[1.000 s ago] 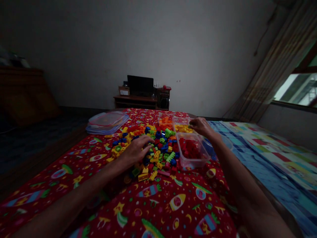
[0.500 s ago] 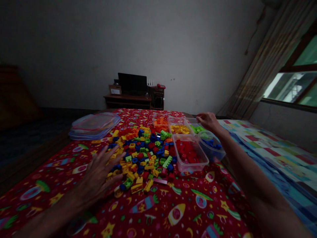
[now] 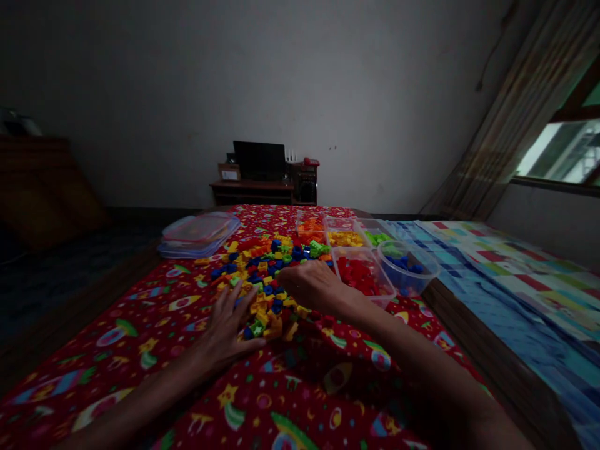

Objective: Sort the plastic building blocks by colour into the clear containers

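A heap of toy building bricks (image 3: 265,269) in yellow, blue, green, red and orange lies on the red patterned cloth (image 3: 187,350). My left hand (image 3: 229,325) rests at the heap's near left edge, fingers spread and nothing held. Over the heap's right part, my right hand (image 3: 312,284) reaches down with its fingers curled together; the fingertips and anything in them are hidden. Just beyond that hand stands a clear box of red bricks (image 3: 359,275). Behind are boxes of yellow bricks (image 3: 345,239), orange bricks (image 3: 311,226) and green bricks (image 3: 377,239).
A round clear tub (image 3: 422,284) with blue bricks stands at the table's right edge. Stacked plastic lids (image 3: 199,234) lie at the back left. A bed (image 3: 506,300) adjoins on the right. Against the wall, a desk (image 3: 253,190) carries a dark monitor (image 3: 259,160).
My right hand has moved left and nearer, from above the green and blue containers down to the heap. My left hand stays spread at the heap's edge. The camera view has shifted slightly.
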The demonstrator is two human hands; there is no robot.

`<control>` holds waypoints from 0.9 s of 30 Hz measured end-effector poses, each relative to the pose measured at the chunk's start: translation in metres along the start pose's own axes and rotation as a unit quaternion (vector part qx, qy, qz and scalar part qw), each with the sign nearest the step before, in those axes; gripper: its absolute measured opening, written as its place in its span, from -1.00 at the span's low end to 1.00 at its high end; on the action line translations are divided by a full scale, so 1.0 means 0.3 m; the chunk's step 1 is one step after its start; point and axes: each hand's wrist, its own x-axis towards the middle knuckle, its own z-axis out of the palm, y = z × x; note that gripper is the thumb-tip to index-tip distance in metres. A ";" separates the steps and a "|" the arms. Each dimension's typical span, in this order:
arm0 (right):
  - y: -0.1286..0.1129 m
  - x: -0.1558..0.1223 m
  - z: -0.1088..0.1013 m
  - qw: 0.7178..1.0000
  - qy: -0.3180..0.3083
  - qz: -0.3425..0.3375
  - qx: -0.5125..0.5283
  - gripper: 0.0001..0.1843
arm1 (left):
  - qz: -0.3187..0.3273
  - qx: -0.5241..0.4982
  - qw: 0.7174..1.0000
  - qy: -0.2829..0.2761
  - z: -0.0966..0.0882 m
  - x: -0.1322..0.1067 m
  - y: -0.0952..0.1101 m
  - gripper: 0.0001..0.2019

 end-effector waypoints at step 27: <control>0.206 -0.032 -0.047 0.979 0.064 0.193 0.010 -0.72 | -0.031 -0.057 0.988 0.139 -0.145 0.385 -0.035 -0.59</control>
